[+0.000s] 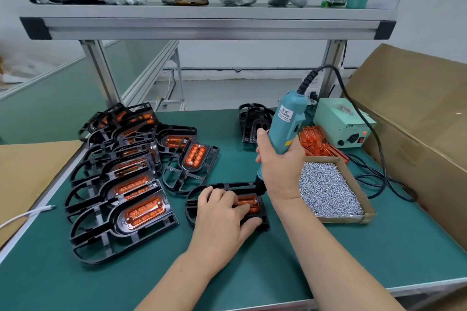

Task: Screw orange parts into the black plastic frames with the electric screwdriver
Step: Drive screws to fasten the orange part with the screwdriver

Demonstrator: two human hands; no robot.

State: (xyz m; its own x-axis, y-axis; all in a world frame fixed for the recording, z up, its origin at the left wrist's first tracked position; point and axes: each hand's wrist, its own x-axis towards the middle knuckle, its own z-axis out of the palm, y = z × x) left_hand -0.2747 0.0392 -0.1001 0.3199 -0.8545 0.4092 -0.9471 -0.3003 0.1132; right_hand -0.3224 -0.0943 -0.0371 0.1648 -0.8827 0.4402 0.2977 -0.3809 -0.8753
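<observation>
Screwdriver (284, 131) teal, right hand (280, 171) | left hand (222, 217) pressing black frame (194, 199)

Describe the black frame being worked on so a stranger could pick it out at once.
On the green bench, look left of the cardboard tray of silver screws. The frame there lies apart from the pile of frames, and it alone has the left hand pressing it flat and the tip of the electric screwdriver on it.

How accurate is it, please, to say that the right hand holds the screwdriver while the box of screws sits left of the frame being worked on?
One slip: the head view shows the box of screws right of the frame, not left.
</observation>
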